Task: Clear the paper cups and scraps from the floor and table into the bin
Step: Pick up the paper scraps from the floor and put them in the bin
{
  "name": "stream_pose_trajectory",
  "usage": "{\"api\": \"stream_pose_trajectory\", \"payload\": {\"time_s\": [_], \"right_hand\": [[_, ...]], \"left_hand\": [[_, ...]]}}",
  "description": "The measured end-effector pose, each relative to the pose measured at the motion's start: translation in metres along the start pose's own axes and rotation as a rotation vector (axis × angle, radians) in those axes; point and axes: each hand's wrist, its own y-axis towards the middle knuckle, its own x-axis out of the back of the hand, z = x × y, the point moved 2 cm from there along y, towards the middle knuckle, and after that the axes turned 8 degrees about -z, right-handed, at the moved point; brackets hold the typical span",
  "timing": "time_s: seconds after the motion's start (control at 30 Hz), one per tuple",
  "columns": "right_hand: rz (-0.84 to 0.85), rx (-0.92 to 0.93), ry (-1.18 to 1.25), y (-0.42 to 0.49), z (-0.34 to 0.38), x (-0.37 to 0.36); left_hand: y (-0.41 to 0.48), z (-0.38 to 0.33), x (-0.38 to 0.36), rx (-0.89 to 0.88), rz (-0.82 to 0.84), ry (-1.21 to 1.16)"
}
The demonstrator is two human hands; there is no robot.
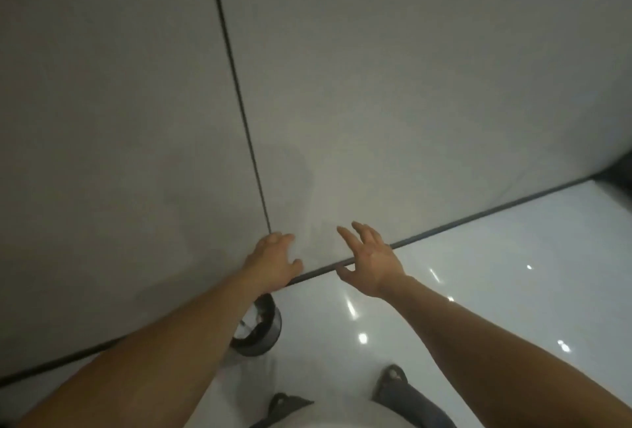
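Scene: A person stands facing a pale grey wall, looking down with both bare arms stretched forward.
Left hand: Held out low in front of the wall, back of the hand up, fingers relaxed and bent slightly away from the camera; it grasps nothing that can be seen.
Right hand: Released, fingers spread wide and apart, thumb pointing toward the left hand; it carries nothing.
Gap between hands: The two hands are near each other but not touching, both over the line where wall meets floor.
Bin: A small round bin with a dark rim stands on the floor right against the foot of the wall, partly hidden beneath the left forearm. Some dark matter lies inside, too blurred to identify.
Floor: Glossy white, dotted with bright reflections of lamps.
Skirting strip: A thin dark band runs along the foot of the wall.
Wall seam: A dark, narrow line runs up the wall from a point just beside the left hand.
Feet: The right foot and the left foot are in dark sandals at the bottom of the view, on the floor near the bin.
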Motion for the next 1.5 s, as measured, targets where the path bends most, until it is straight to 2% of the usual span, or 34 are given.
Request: {"api": "stream_pose_trajectory", "payload": {"time_s": [0.37,0.73,0.9,1.3,1.5], "right_hand": [[-0.184,-0.508,0.084,-0.173,-0.244,0.054],[-0.259,-0.868,0.119,-0.345,-0.44,0.099],[-0.27,-0.998,0.137,-0.374,-0.51,0.11],[-0.394,-1.368,0.066,-0.405,-0.699,0.202],[-0.428,-1.484,0.091,-0.426,-0.768,0.215]], "left_hand": [[0.014,-0.29,-0.106,-0.502,0.136,0.285],[-0.025,-0.542,-0.251,-0.834,0.274,0.395],[-0.008,-0.632,-0.294,-0.963,0.321,0.427],[0.062,-0.905,-0.384,-1.339,0.351,0.431],[0.066,-0.993,-0.431,-1.433,0.406,0.472]]}}
